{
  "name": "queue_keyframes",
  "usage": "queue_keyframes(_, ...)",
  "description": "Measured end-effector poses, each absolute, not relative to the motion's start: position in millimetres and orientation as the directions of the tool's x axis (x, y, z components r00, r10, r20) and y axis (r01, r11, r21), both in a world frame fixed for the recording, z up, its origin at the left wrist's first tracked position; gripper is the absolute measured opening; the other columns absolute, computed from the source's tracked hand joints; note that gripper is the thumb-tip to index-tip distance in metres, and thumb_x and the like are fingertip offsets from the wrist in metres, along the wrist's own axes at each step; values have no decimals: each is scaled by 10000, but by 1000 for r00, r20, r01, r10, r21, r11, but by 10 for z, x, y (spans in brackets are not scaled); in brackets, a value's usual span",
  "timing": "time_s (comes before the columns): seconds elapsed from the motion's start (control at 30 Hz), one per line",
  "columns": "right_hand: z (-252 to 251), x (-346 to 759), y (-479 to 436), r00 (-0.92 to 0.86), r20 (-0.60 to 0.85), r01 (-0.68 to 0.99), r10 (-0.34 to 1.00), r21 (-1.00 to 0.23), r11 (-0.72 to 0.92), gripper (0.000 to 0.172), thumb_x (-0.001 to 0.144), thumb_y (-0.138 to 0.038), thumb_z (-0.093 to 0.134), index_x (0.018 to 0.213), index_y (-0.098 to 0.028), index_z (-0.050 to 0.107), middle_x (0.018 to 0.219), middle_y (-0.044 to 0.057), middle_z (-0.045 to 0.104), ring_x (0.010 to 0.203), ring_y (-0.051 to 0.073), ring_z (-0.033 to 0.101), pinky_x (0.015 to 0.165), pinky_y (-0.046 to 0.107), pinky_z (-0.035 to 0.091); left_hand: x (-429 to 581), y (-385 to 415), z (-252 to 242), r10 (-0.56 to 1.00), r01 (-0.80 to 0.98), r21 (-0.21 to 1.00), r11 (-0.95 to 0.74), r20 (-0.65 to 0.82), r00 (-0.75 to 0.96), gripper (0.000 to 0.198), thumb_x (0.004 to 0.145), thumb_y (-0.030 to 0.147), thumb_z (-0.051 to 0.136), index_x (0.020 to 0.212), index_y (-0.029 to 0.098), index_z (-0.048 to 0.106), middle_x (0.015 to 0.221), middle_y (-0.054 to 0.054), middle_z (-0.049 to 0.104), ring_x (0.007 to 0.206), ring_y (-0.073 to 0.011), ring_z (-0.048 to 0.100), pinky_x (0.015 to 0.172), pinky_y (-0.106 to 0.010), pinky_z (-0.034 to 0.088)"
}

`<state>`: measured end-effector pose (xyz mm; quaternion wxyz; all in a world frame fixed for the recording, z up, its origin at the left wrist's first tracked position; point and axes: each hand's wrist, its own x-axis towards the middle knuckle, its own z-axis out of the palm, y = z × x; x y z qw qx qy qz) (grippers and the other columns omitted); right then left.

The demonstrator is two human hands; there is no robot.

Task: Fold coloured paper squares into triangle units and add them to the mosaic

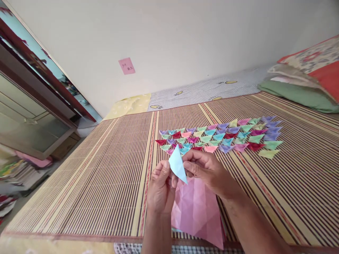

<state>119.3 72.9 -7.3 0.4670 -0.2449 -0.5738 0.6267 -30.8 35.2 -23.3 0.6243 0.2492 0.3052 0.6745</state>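
Between my two hands is a light blue folded paper (178, 165), a pointed shape held upright above the mat. My left hand (162, 178) pinches its left edge between thumb and fingers. On the other side, my right hand (202, 167) has thumb and forefinger closed at the paper's right edge. Creased pink paper (198, 211) lies below my hands near the mat's front edge, partly behind my right forearm. Beyond my hands, several small folded paper boats (229, 135) in many colours stand in rows.
A striped bamboo mat (106, 176) covers the bed. Folded bedding and a floral pillow (312, 56) are piled at the far right. A pink note (126, 66) is on the white wall. At left, beyond the bed, are a glass-panelled door (29, 116) and stacked items (23, 173).
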Motion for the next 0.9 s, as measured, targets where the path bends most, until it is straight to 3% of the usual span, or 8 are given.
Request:
queue_keyframes(0.27, -38, 1150, 696, -440, 241, -353, 865, -932, 80, 184, 941, -339, 696, 832, -191, 677, 727, -19, 589, 660, 122, 530, 627, 256, 446, -336, 351, -238, 992, -669, 741, -55, -35, -120, 348, 802, 343, 884, 701, 178, 594, 474, 64, 549, 425, -53, 465, 498, -148, 388)
queue_keyframes(0.43, -22, 1118, 680, -388, 267, -315, 882, -938, 146, 75, 888, -271, 740, 891, -199, 720, 741, -10, 624, 683, 141, 574, 636, 266, 477, -295, 326, -227, 976, -418, 899, -132, 44, -214, 334, 872, 445, 803, 743, 174, 657, 512, 16, 624, 457, -81, 486, 498, -185, 370)
queue_keyframes(0.57, -45, 1118, 683, -368, 299, -273, 880, -940, 206, 100, 903, -277, 714, 943, -197, 760, 753, 3, 644, 670, 149, 593, 592, 267, 472, -257, 304, -233, 966, -272, 948, -164, 99, -237, 328, 900, 443, 771, 736, 174, 678, 516, 9, 615, 489, -105, 490, 533, -223, 377)
queue_keyframes(0.7, -66, 1078, 665, -256, 419, -135, 871, -908, 397, 128, 916, -175, 668, 916, -228, 784, 781, -3, 622, 688, 148, 581, 606, 279, 452, -224, 321, -275, 974, -336, 933, -129, 56, -219, 355, 880, 459, 786, 706, 165, 689, 593, 7, 594, 564, -105, 457, 568, -225, 368)
queue_keyframes(0.8, -103, 1025, 652, -175, 546, 11, 820, -831, 556, 263, 900, -54, 614, 929, -254, 782, 857, 5, 647, 792, 163, 623, 697, 297, 485, -172, 335, -285, 974, -366, 927, -84, -1, -225, 389, 878, 496, 774, 705, 152, 725, 623, 11, 557, 592, -102, 419, 573, -222, 359)
queue_keyframes(0.9, -164, 991, 656, -160, 655, 150, 738, -723, 674, 375, 880, 21, 552, 974, -264, 777, 907, 20, 627, 860, 178, 633, 747, 312, 502, -131, 329, -244, 983, -440, 897, -49, -35, -180, 372, 885, 498, 756, 742, 155, 764, 623, 5, 571, 603, -119, 474, 589, -239, 402)
